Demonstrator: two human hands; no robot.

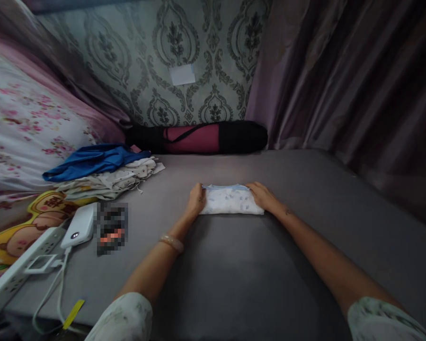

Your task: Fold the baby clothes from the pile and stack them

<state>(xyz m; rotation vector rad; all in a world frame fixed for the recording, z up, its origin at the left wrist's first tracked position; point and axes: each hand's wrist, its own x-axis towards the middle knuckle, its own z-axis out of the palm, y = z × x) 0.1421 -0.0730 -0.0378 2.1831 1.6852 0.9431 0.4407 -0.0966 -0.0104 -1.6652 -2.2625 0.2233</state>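
Note:
A white cloth bundle (230,201) with a faint blue pattern and a light blue top edge lies folded into a flat rectangle on the grey bed surface (234,265). At its left end is my left hand (196,200), fingers closed on the far left corner. My right hand (263,196) grips the far right corner in the same way. The fingertips of both hands are partly hidden by the cloth. A bracelet circles my left wrist.
Folded clothes (110,177) with a blue garment (92,161) on top lie at the left. Nearer are a yellow cushion (21,232), a power strip (24,260) and a white power bank (80,225) with cables. A black and red rolled bag (199,137) lies along the wall.

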